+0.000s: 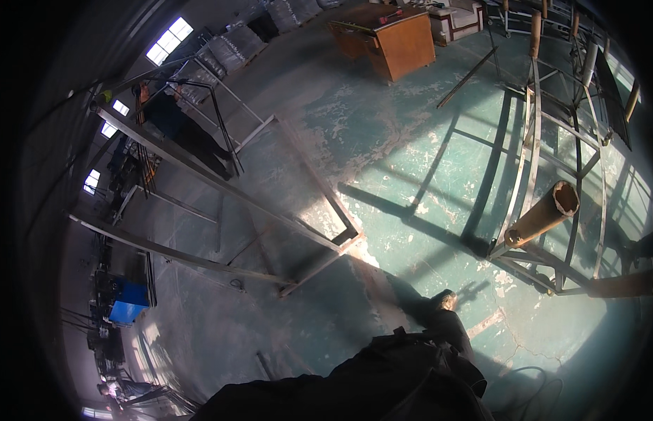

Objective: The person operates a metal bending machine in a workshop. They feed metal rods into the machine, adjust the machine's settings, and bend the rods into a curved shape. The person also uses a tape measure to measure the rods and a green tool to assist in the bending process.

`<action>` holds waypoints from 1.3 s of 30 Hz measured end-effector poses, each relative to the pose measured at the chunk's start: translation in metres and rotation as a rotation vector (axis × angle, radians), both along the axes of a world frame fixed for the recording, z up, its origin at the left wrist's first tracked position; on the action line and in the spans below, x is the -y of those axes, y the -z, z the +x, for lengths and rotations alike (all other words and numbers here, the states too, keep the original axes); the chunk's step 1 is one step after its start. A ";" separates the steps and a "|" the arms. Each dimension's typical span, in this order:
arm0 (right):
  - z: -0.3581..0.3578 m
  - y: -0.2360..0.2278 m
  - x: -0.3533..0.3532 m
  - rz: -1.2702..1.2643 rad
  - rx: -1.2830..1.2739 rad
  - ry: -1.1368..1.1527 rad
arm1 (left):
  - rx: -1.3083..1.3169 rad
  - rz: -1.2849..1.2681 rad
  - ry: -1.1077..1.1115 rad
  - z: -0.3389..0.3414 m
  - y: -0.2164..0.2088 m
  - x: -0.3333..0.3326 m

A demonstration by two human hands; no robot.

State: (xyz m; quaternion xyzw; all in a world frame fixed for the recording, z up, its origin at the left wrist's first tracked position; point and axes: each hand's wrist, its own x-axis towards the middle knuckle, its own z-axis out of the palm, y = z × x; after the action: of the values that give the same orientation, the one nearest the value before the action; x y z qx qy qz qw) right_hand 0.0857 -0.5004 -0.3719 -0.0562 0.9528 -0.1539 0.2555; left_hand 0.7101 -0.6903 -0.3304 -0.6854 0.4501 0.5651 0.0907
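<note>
Neither of my hands shows in the head view. My dark-clothed torso (383, 382) fills the lower edge, and one leg reaches forward to a shoe (447, 300) on the green painted floor. A rectangular frame of steel bars (298, 224) lies tilted just ahead of the shoe, to its left. To the right stands a curved steel lattice frame (533, 161) with rusty brown tubes (544, 214) fitted on its ends.
A person in dark clothing (175, 119) bends over the far end of the bar frame. A wooden desk (393, 38) stands at the back, with stacked sacks (235, 42) to its left. A blue machine (130, 302) sits at the left. A cable (530, 379) loops near my foot.
</note>
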 end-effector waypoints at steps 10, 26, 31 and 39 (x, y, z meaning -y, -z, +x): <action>-0.086 -0.030 0.144 0.065 0.088 -0.071 | 0.113 0.070 -0.194 -0.042 -0.043 0.106; -0.066 -0.039 0.507 0.144 0.152 -0.020 | 0.108 0.067 -0.213 -0.046 0.001 0.550; -0.082 -0.038 0.634 0.115 0.177 -0.053 | 0.156 -0.011 -0.221 -0.037 -0.013 0.706; -0.150 0.009 0.828 0.108 0.222 -0.078 | 0.184 -0.056 -0.209 -0.097 -0.004 0.921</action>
State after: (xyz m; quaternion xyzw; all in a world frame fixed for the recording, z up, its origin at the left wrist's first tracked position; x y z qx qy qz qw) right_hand -0.0646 -1.3288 -0.3804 -0.0621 0.9226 -0.0974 0.3680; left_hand 0.6133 -1.6110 -0.3268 -0.7797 0.3818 0.4933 0.0532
